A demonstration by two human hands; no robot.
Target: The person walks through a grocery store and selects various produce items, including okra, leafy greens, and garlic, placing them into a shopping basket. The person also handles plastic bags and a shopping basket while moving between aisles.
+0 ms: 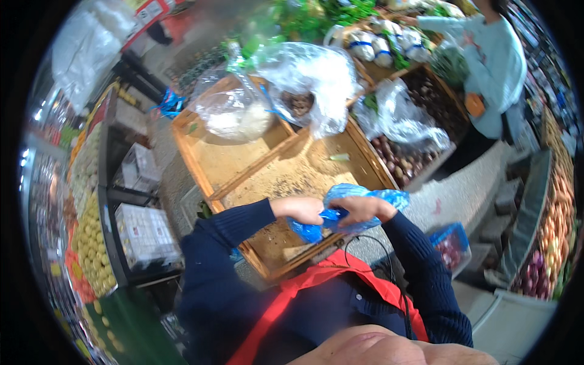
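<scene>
A crumpled blue plastic bag is gathered between my two hands, over the near right corner of a wooden display bin. My left hand grips a twisted, darker blue part of it. Close beside it, my right hand has its fingers curled around the same bag. What the bag holds, if anything, cannot be made out. Dark soil-like crumbs and a pale green scrap lie on the bin's floor beyond my hands. A clear plastic bag with white contents sits in the bin's far left compartment.
Clear plastic bags cover part of the far side. Chestnut-like brown produce fills the bin at right. A person in a light blue top stands at the far right. White crates are at left; a blue-rimmed tub stands on the floor.
</scene>
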